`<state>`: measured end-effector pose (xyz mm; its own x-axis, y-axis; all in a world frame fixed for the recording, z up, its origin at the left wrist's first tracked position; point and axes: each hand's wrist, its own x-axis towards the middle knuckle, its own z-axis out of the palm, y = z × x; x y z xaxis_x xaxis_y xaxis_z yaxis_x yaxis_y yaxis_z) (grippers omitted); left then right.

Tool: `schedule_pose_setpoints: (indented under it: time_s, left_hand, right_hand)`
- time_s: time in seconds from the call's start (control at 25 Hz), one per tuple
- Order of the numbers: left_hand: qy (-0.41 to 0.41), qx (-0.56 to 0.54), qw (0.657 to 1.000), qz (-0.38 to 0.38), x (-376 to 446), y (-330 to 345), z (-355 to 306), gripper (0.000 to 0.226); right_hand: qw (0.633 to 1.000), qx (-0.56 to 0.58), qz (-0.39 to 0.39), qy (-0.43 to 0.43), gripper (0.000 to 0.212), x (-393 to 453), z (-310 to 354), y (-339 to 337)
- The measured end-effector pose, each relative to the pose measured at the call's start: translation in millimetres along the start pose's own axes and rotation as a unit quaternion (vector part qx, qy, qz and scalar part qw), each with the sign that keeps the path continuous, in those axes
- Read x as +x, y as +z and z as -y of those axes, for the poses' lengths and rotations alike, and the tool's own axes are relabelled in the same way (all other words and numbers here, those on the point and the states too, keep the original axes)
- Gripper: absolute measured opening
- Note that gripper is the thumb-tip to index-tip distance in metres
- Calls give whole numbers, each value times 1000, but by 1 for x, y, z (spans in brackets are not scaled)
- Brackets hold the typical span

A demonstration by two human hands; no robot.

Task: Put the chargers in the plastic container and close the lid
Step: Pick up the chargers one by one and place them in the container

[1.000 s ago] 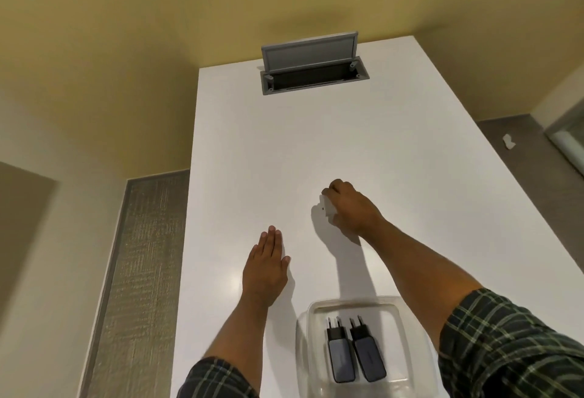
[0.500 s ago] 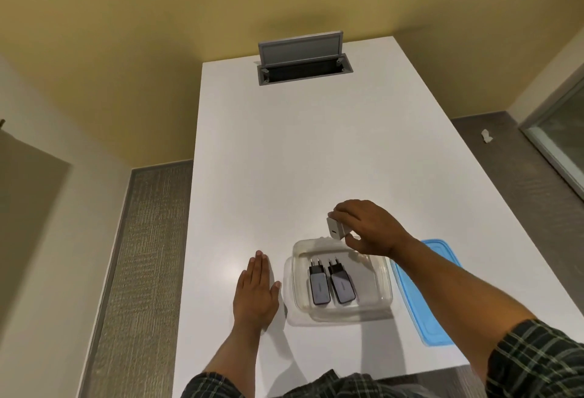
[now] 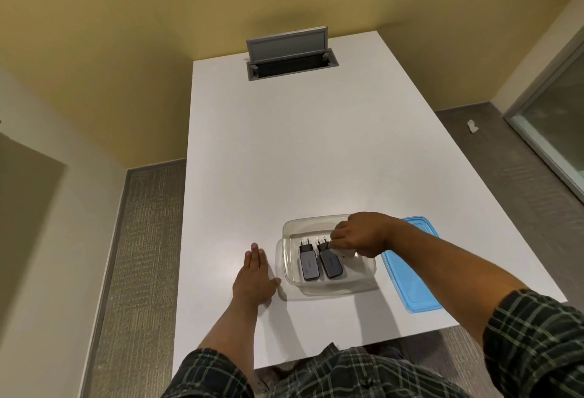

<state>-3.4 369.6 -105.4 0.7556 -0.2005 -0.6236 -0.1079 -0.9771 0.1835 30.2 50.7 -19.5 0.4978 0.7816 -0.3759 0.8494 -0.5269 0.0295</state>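
A clear plastic container (image 3: 292, 274) sits on the white table near its front edge. Two dark grey chargers lie side by side inside it, the left charger (image 3: 308, 263) and the right charger (image 3: 330, 263), prongs pointing away from me. My right hand (image 3: 360, 234) is down inside the container's right half, shut on a white charger (image 3: 344, 253) that touches or hovers just above the bottom. My left hand (image 3: 254, 277) rests flat on the table just left of the container, fingers together. The blue lid (image 3: 410, 274) lies flat to the right of the container.
The white table (image 3: 284, 151) stretches away from me, with a grey pop-up socket box (image 3: 289, 54) standing open at its far end. Carpeted floor runs along both sides. A small white scrap (image 3: 473, 126) lies on the floor at right, near a glass panel.
My right hand has carried the white charger from the table's middle back toward me and down into the container. The view has tilted down, bringing the lid into sight.
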Motion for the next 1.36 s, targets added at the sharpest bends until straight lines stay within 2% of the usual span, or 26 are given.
schedule_pose_setpoints:
  time_s: [0.12,0.24,0.44,0.6,0.72,0.84,0.96,1.12,1.24,1.36]
  left_hand:
    - [2,9,1000,24,0,-3,1,94]
    - [1,17,999,41,3,-6,0,95]
    - [1,5,998,60,5,-7,0,97]
    - [3,4,998,60,6,-7,0,96]
    - [2,2,998,59,5,-7,1,97]
    - [5,3,998,58,5,-5,2,96]
    - [4,2,998,58,5,-5,2,96]
    - [2,-2,998,64,6,-6,2,97]
    - [1,1,998,64,7,-7,0,97]
    - [-4,6,998,66,7,-10,-1,97]
  right_hand:
    - [993,-40,104,-41,49,5,2,-3]
    - [987,-64,136,-61,45,13,8,4]
    - [992,-52,90,-75,41,21,7,17]
    - [995,-41,52,-71,52,24,9,33]
    - [994,-51,43,-87,40,21,15,31]
    - [994,-42,26,-100,38,20,13,36]
    - [995,-14,69,-76,43,21,9,36]
    - [985,84,150,4,72,15,8,18]
    - [978,149,118,84,60,12,11,18]
    - [976,130,125,120,54,11,16,20]
